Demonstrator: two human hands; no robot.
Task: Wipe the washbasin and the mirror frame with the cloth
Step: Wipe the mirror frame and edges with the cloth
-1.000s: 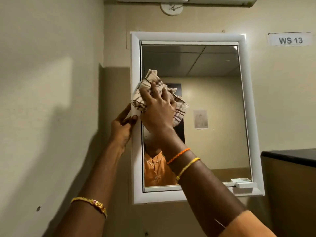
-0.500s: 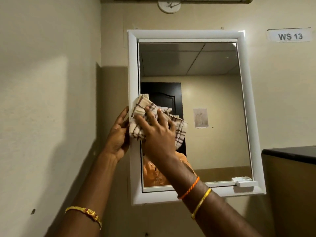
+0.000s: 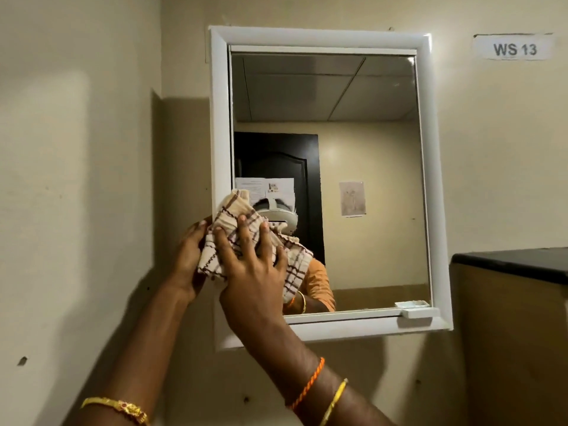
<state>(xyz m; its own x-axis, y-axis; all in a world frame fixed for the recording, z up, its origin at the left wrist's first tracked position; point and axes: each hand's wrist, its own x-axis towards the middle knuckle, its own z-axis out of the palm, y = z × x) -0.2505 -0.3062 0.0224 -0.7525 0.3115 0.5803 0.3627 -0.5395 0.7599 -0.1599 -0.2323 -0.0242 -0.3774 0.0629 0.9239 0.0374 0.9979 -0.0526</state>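
The white mirror frame [image 3: 319,36] hangs on the beige wall, and its glass [image 3: 368,142] reflects a dark door and me. My right hand [image 3: 255,272] presses a checked beige-and-brown cloth [image 3: 226,218] with spread fingers against the lower part of the frame's left side. My left hand [image 3: 187,259] lies along the frame's outer left edge, fingertips touching the cloth's rim; the cloth hides part of it. No washbasin shows in this view.
A side wall [image 3: 76,179] stands close on the left. A black-topped counter [image 3: 516,262] juts in at the right, beside the frame's lower corner. A small white tab [image 3: 419,312] sticks out of the frame's bottom right. A "WS 13" label [image 3: 514,49] is on the wall.
My right hand has slid the cloth down the frame's left side from the upper part to the lower part. My left hand moved down with it along the outer edge.
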